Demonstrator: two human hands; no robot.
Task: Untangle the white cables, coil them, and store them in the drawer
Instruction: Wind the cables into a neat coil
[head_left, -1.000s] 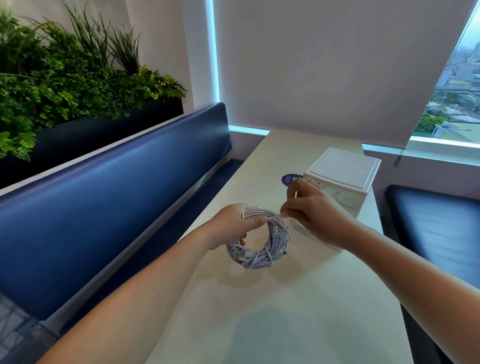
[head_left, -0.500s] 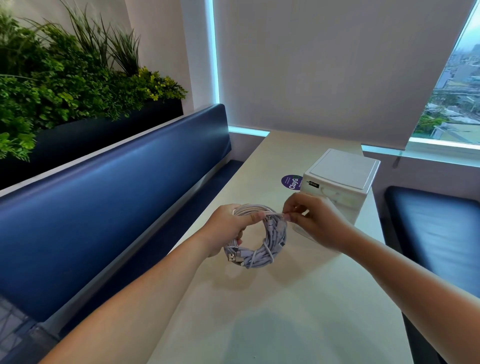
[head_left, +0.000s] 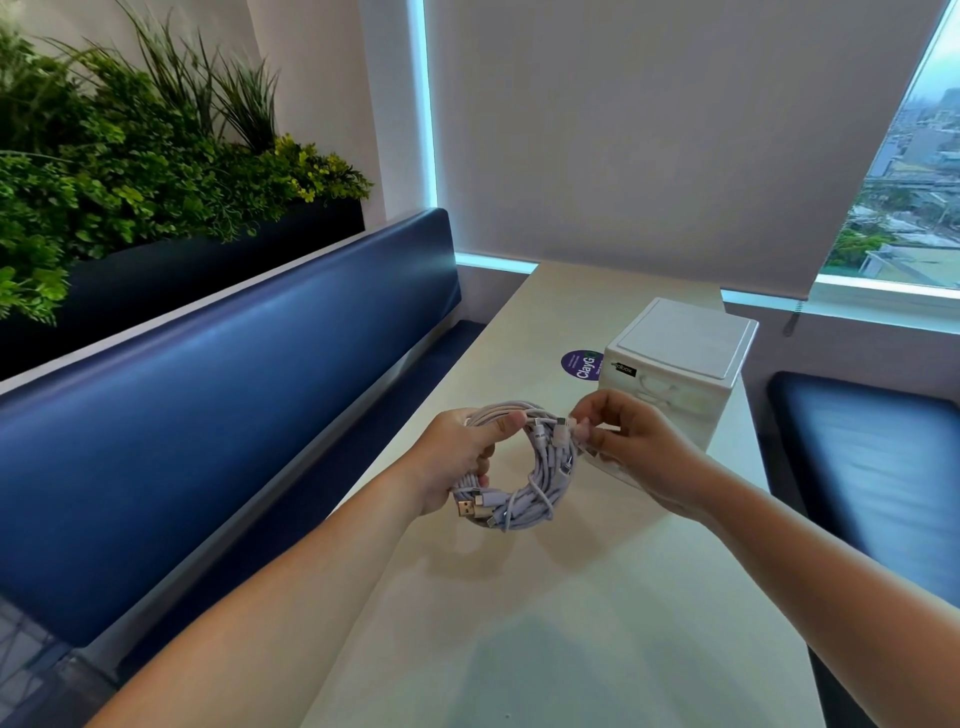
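Observation:
A ring-shaped coil of white cables (head_left: 524, 496) is held just above the pale table (head_left: 519, 623). My left hand (head_left: 460, 457) grips the coil's left side, thumb across its top. My right hand (head_left: 631, 447) pinches a white cable end with a plug at the coil's upper right. USB plugs stick out at the coil's lower left. The white drawer unit (head_left: 680, 358) stands just behind my right hand, its front partly hidden by my fingers; its drawers look closed.
A round purple sticker (head_left: 582, 365) lies on the table left of the drawer unit. A blue bench backrest (head_left: 218, 374) runs along the left, with plants (head_left: 130, 166) above. Another blue seat (head_left: 872, 467) is on the right. A window blind hangs behind.
My right hand has shifted slightly right and up, drawing the cable end with its plug off the coil's top. The coil has tilted, so its plugs show more at the lower left.

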